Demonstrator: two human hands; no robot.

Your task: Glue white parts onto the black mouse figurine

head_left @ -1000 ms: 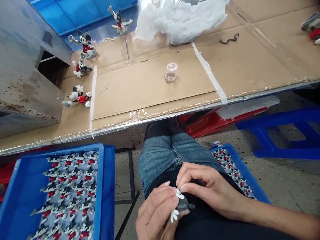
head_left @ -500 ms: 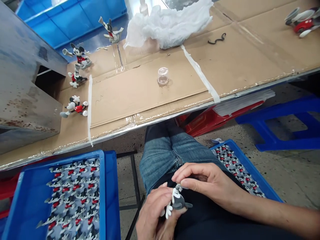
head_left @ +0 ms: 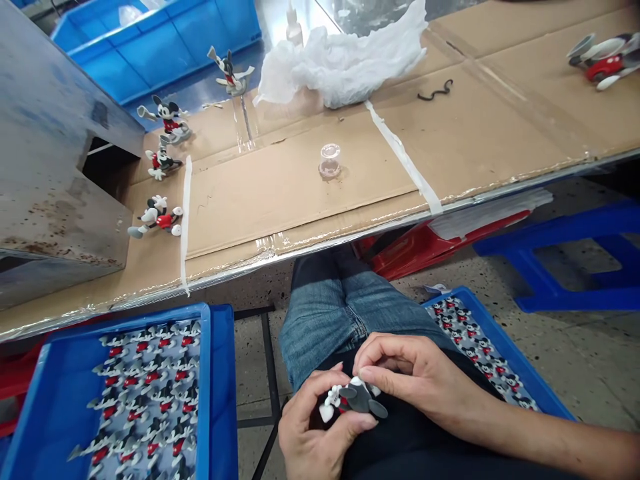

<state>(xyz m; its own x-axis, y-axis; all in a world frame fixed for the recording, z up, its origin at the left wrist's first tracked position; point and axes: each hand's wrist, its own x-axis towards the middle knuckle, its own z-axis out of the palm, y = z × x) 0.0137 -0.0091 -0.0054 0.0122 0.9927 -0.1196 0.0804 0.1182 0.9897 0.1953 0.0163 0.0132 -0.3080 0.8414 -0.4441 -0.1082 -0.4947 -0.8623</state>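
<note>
A small mouse figurine [head_left: 358, 397], with dark grey round ears, white hands and a bit of red, sits low in front of my lap. My left hand [head_left: 315, 420] is closed around it, thumb beneath and fingers along its left side. At the figurine's upper right, the thumb and forefinger of my right hand [head_left: 400, 367] are pinched together on its edge. Whether a smaller piece lies between those fingertips is hidden.
A blue tray [head_left: 204, 393] of figurines stands at left, another blue tray [head_left: 543, 393] at right. On the cardboard-covered table [head_left: 280, 207] are several figurines, a clear cup [head_left: 330, 161] and white wrapping [head_left: 345, 60]. A blue stool [head_left: 550, 257] is at right.
The figurine has been turned in my left hand, so its ears now face up toward me. My right hand has shifted slightly with it, and the view has tilted a little.
</note>
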